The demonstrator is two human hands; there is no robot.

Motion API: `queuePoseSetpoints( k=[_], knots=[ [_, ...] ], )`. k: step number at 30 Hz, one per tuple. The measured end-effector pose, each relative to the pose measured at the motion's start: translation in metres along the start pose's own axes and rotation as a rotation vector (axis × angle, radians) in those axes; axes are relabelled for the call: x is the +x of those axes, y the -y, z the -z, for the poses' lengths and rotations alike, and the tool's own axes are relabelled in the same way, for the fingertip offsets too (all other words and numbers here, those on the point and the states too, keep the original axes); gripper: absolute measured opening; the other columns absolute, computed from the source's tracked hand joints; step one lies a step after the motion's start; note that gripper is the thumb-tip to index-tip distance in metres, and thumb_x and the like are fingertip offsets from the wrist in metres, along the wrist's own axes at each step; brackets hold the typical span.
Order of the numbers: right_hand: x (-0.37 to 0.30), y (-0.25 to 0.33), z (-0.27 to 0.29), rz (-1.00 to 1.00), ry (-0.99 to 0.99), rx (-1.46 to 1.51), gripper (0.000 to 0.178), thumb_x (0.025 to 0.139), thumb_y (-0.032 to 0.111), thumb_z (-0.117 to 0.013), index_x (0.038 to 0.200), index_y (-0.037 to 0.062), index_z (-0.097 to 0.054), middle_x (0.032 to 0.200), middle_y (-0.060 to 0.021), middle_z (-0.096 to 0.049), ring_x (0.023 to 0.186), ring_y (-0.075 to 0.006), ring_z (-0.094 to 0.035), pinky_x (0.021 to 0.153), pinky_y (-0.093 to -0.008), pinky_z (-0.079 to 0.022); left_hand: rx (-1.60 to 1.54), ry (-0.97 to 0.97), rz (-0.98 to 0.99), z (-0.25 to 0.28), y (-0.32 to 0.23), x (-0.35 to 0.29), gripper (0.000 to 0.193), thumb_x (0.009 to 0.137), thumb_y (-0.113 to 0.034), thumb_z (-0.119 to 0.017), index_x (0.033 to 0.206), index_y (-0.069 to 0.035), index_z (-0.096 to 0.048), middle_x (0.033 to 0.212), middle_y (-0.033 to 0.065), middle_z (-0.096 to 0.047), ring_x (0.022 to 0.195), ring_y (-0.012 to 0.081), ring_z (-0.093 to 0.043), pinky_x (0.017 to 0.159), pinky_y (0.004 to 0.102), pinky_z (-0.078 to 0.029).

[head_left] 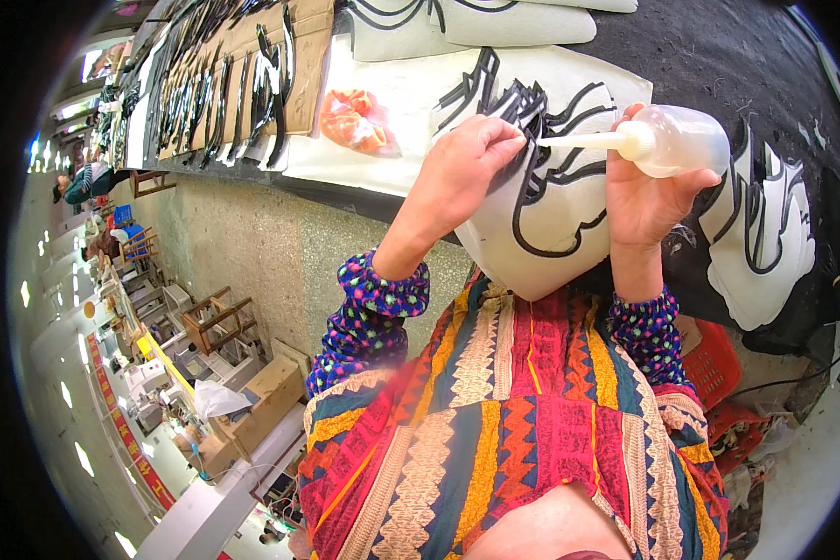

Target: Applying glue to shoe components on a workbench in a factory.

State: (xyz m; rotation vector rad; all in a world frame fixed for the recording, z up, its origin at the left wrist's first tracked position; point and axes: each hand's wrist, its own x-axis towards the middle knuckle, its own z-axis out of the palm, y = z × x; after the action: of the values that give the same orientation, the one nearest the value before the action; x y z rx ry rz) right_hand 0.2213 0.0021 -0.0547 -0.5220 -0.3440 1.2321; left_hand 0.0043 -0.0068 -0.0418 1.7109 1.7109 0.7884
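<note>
In the head view, the right hand [646,205] is clamping around a translucent squeeze bottle [689,140], whose white nozzle [583,141] is pointing toward the left hand [459,173] above a white, black-trimmed panel [553,222]. The left thumb and fingertips are pressing together beside the nozzle tip; whether they are gripping anything cannot be told.

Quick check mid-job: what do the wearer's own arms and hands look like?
Left hand and right hand are ungloved. Left sleeve and right sleeve are dark blue, speckled pink and green, with gathered cuffs.
</note>
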Motion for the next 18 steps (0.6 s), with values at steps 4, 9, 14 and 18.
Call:
queuePoseSetpoints(
  k=[4,9,14,18],
  knots=[
    [0.006,-0.029,0.004,-0.093,-0.006,0.113,0.068,0.07,0.046,-0.062,0.118,0.0007,-0.043,0.121,-0.0122,-0.046,0.118,-0.0304,-0.037,0.099,-0.0437,-0.029,-0.087,0.054,0.092,0.002,0.002,0.009,0.019,0.079,-0.014,-0.056,0.093,-0.001,-0.059,0.089,0.0118,-0.057,0.088,0.0244,-0.051,0.078,0.0304,-0.04],
    [0.012,-0.052,0.003,-0.166,0.043,0.135,0.066,0.071,0.046,-0.061,0.115,0.0002,-0.046,0.119,-0.0113,-0.048,0.116,-0.0273,-0.039,0.099,-0.0402,-0.029,-0.185,0.049,0.119,0.004,-0.001,0.019,0.019,0.081,-0.014,-0.053,0.089,0.002,-0.059,0.087,0.0145,-0.059,0.08,0.0244,-0.056,0.07,0.0293,-0.043],
    [0.015,-0.055,0.004,-0.174,0.013,0.238,0.066,0.069,0.045,-0.064,0.115,0.0024,-0.046,0.117,-0.0105,-0.049,0.115,-0.0278,-0.039,0.098,-0.0401,-0.03,-0.079,0.099,0.078,0.008,-0.002,0.026,0.02,0.08,-0.015,-0.055,0.087,0.003,-0.059,0.081,0.0159,-0.06,0.074,0.0234,-0.058,0.066,0.0285,-0.044],
    [0.014,-0.054,-0.001,-0.206,0.054,0.278,0.066,0.068,0.045,-0.065,0.117,0.0054,-0.045,0.116,-0.0097,-0.049,0.114,-0.029,-0.04,0.097,-0.0407,-0.03,-0.027,0.139,0.132,0.013,-0.002,0.03,0.021,0.079,-0.016,-0.055,0.085,0.003,-0.059,0.071,0.0142,-0.059,0.064,0.0183,-0.056,0.061,0.0275,-0.043]
  ],
)
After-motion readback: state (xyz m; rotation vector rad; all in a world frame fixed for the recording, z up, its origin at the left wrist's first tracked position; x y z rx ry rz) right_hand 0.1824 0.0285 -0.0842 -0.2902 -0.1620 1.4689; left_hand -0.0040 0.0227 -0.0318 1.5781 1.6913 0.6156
